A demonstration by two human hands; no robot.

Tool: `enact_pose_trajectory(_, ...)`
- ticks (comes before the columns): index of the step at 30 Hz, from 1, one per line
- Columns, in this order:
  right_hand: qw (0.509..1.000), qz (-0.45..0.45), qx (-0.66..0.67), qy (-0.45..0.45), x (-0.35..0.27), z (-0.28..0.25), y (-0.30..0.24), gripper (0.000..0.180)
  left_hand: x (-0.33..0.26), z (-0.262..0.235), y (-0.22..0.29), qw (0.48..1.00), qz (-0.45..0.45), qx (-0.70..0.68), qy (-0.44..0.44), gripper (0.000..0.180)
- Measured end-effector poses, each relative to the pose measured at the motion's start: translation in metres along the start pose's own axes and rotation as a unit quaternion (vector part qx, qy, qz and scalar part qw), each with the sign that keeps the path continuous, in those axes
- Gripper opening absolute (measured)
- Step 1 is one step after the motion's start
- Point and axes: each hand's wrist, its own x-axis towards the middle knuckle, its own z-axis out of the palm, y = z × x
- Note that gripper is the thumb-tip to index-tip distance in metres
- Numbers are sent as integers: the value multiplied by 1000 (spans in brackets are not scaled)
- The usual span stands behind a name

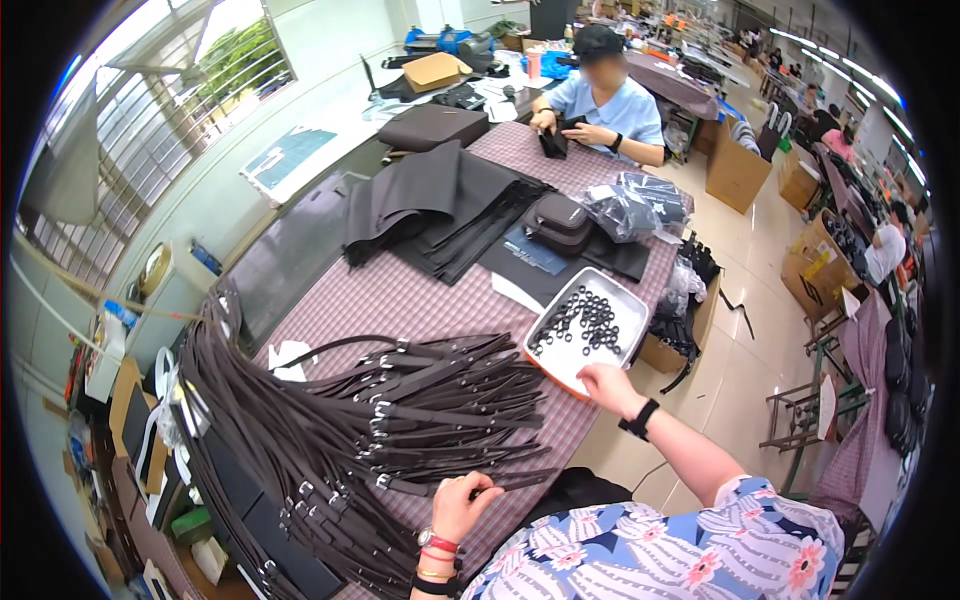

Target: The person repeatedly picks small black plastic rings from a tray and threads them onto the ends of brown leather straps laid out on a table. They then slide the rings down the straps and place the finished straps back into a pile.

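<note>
My left hand (462, 503), with red bracelets at the wrist, pinches the end of a dark brown strap (522, 481) at the near table edge. That strap belongs to a big pile of brown straps with metal buckles (400, 410) spread across the checked tablecloth (400, 295). My right hand (608, 386), with a black watch on its wrist, reaches over the near rim of a white tray with an orange edge (622, 296). The tray holds several small black rings (585, 320). The right fingers curl down into the tray, so what they hold is hidden.
More straps hang over a rack at the left (230, 420). Black fabric pieces (440, 205), black pouches (556, 220) and plastic-wrapped bags (632, 205) lie further up the table. A person in a blue shirt (605, 105) works at the far end. Cardboard boxes (735, 170) stand on the floor to the right.
</note>
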Motion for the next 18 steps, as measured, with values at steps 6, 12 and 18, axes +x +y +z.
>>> enact_pose_trajectory(6, 992, 34, -123, -20, 44, -1, 52, 20, 40, 6, 19, 1000, 0, 29, -7, 12)
enact_pose_trajectory(12, 991, -8, -134, -5, 51, 21, 63, 14, 57, 11, 27, 996, 83, 17, 35, 8)
enact_pose_trajectory(18, 950, 9, 311, -28, 38, -26, -20, 27, 50, 3, 37, 986, -118, -110, 46, 9)
